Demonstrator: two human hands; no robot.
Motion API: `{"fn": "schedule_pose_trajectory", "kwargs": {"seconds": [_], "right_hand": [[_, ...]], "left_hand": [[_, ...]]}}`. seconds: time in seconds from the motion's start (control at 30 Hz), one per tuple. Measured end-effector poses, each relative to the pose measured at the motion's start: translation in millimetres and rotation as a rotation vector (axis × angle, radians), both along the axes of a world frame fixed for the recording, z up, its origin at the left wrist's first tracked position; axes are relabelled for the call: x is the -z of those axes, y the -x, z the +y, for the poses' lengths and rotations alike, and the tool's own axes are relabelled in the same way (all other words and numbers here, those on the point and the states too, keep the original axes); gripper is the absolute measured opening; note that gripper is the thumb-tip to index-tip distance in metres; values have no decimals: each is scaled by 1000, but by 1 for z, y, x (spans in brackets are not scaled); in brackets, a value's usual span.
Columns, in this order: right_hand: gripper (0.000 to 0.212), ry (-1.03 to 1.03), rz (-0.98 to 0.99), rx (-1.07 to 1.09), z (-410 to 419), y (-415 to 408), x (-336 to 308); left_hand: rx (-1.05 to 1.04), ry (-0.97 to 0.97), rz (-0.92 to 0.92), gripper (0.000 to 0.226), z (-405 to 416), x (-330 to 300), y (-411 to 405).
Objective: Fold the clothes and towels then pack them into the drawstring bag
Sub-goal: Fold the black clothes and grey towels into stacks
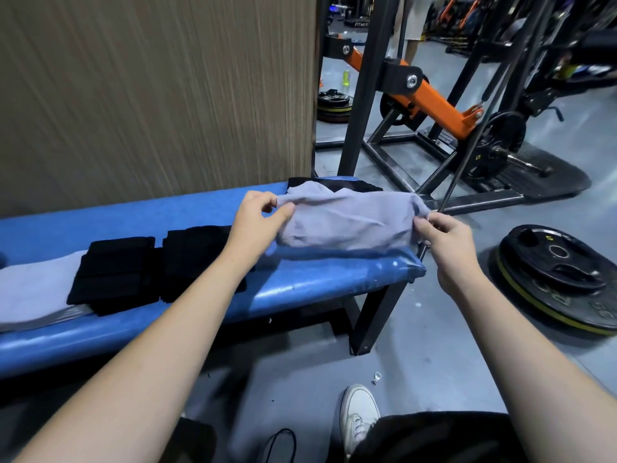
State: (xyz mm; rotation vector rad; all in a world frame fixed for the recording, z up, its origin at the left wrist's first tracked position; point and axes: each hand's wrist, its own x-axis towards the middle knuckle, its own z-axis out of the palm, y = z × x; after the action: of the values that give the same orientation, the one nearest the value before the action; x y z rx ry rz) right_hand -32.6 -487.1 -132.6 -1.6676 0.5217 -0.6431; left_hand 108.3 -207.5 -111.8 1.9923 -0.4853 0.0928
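A light grey garment (347, 218) lies at the right end of the blue padded bench (317, 282). My left hand (260, 215) pinches its left edge and my right hand (447, 242) pinches its right edge. Behind it a black cloth (354, 184) shows partly from under the grey one. Two folded black items sit side by side on the bench, one (117, 272) to the left and one (197, 255) partly hidden by my left forearm. A pale grey towel (33, 292) lies at the far left. A black cord loop (280, 442) lies on the floor; the bag itself is not clearly seen.
A wood-grain panel (150, 88) rises behind the bench. A black and orange weight machine (434, 101) stands at the back right. Stacked weight plates (561, 279) lie on the floor to the right. My white shoe (359, 416) is below the bench.
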Motion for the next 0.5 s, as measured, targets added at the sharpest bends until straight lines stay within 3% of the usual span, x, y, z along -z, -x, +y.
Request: {"fn": "schedule_pose_trajectory", "kwargs": {"seconds": [0.13,0.33,0.5], "right_hand": [[31,-32,119,24,5,-5,4],[31,-33,259,-26,14,-10,12],[39,-82,367,-53,14,-8,15]], "left_hand": [[-60,67,268,34,-4,5,4],[-20,52,408,24,-10,10,16],[85,-1,508,58,-10,17,19]]}}
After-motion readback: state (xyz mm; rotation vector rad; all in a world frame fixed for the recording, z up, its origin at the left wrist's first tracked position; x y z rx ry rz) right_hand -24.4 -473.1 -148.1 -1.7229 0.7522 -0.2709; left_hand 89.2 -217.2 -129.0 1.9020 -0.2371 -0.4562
